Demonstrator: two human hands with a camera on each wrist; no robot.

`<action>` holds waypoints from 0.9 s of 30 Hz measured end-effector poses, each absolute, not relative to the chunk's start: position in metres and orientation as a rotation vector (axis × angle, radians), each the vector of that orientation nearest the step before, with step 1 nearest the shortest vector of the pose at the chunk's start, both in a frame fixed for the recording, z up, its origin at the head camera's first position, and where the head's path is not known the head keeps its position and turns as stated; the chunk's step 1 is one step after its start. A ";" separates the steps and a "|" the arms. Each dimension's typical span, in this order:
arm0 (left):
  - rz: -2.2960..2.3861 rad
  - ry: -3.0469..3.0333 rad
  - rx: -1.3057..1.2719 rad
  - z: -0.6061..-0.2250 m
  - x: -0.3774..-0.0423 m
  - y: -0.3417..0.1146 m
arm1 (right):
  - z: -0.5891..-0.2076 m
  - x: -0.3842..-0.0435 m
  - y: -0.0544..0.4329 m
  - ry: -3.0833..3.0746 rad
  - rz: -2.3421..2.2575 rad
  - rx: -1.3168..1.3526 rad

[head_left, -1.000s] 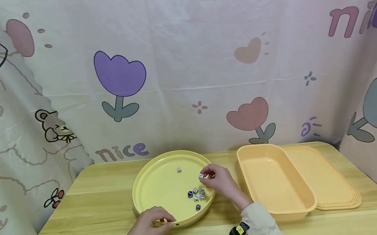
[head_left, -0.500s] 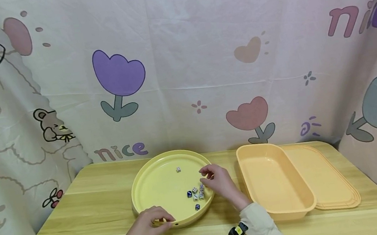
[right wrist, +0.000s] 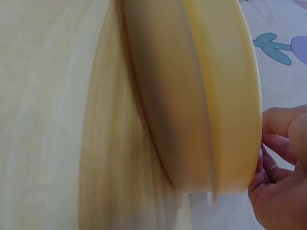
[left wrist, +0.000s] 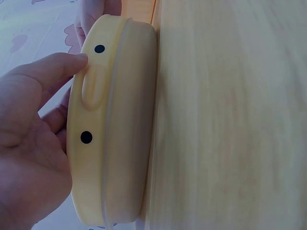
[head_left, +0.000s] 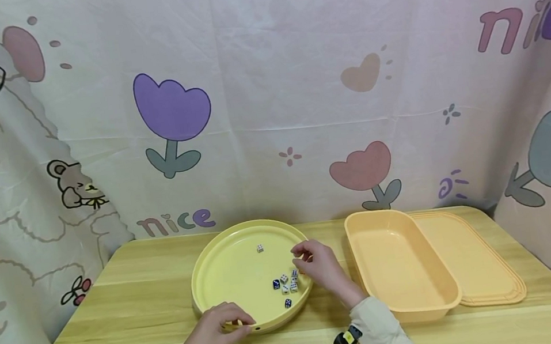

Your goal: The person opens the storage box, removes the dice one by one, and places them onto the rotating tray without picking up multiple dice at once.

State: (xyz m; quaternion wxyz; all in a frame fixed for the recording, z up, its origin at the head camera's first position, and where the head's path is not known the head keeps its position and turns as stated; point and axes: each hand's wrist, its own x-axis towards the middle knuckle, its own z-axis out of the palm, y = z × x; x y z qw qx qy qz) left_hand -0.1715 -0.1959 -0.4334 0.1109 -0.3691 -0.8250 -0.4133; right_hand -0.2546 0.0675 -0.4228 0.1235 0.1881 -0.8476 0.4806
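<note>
A round yellow tray (head_left: pixel 236 270) with a raised rim stands on the table. My left hand (head_left: pixel 223 327) holds its near rim; in the left wrist view the thumb (left wrist: pixel 76 60) lies on the outer side by two black dots, with other fingers behind the rim. Above the tray's right side is my right hand (head_left: pixel 323 265), fingers slightly apart and nothing seen between them. Just left of it, several dice (head_left: pixel 286 289), white and dark blue, sit close together. A dark blue die (head_left: pixel 288 303) lies nearer me, and a lone white die (head_left: pixel 260 248) farther back. An orange-red die is partly hidden by the right hand.
Right of the tray stands a deep orange-yellow rectangular box (head_left: pixel 397 260), beside a flat lid (head_left: pixel 486 260) of like colour that it partly covers. A patterned cloth (head_left: pixel 255 99) hangs behind the wooden table (head_left: pixel 119 332).
A second ago my right hand pinched a white die; it has let the die go among the grouped ones and its fingers have parted. The left hand keeps its place on the rim.
</note>
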 end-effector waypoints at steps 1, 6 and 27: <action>-1.216 -2.424 -1.083 -0.434 -0.171 -0.196 | -0.423 -0.255 0.067 -2.472 1.407 0.550; -1.215 -2.432 -1.068 -0.435 -0.170 -0.199 | -0.422 -0.253 0.067 -2.456 1.475 0.544; -1.131 -2.376 -1.102 -0.434 -0.173 -0.192 | -0.396 -0.209 0.113 -2.546 1.488 0.372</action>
